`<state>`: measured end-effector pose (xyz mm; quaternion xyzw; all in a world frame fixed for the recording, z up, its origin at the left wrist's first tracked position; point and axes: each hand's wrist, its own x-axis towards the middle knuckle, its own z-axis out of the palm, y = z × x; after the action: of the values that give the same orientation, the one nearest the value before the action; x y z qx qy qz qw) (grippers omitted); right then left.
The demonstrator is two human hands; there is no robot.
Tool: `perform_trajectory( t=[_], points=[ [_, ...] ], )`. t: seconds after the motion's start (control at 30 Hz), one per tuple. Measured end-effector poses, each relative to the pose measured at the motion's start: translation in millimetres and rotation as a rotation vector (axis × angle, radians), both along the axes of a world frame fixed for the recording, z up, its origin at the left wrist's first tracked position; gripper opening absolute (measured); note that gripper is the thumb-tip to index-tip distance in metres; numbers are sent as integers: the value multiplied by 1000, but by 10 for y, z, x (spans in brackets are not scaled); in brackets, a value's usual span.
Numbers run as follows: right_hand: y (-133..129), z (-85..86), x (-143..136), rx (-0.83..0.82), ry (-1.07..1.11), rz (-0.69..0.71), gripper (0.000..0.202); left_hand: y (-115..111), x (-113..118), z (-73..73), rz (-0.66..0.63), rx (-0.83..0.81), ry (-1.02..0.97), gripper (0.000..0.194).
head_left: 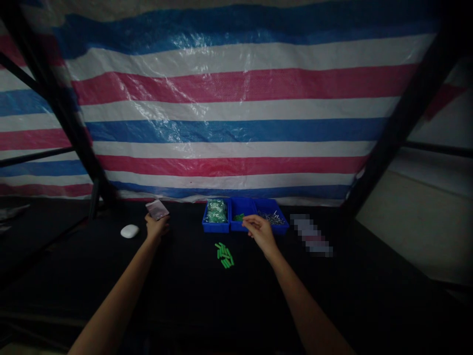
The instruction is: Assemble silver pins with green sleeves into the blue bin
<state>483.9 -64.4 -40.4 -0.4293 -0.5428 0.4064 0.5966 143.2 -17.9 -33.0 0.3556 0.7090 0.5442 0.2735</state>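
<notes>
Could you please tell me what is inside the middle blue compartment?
Some green pieces lie toward the front of the middle blue compartment. The right hand covers its front right corner, so anything there cannot be seen.

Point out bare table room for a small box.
The table looks bare between the left hand and the green pieces, and on those pieces' near side. Crowded: the blue trays, with the right hand at their near edge.

At lower left of the frame, the left forearm (120,286) is seen bare and slim, narrowed toward the wrist; at lower right, the right forearm (300,298) is likewise uncovered. The left hand (156,227) and right hand (261,232) are bare.
</notes>
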Motion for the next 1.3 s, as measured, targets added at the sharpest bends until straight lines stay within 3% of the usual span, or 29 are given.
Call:
perform_trajectory(
  t=[0.23, 0.6, 0.77, 0.9, 1.0, 1.13, 1.3],
  points=[
    [10, -28, 4, 4, -24, -7, 25, 58, 371, 27, -122, -42, -158, 93],
    [-11, -2, 17, -19, -28, 13, 23, 132, 382, 52, -233, -29, -206, 94],
    [12, -55, 17, 6, -122, 39, 24, 100, 537, 104, -108, 247, -203, 64],
    [-26, -104, -12, 90, -425, 107, 23, 75, 906, 212, -19, 548, -208, 43],
    [-104, -95, -54, 114, -623, 153, 23, -3, 1211, 254, 14, 653, -204, 37],
    [-206, -48, -133, 137, -809, 162, 23, -178, 1458, 225, -63, 686, -129, 35],
    [-271, -40, -256, 151, -924, 133, 24, -327, 1524, 218, -248, 684, -17, 30]
  ],
)
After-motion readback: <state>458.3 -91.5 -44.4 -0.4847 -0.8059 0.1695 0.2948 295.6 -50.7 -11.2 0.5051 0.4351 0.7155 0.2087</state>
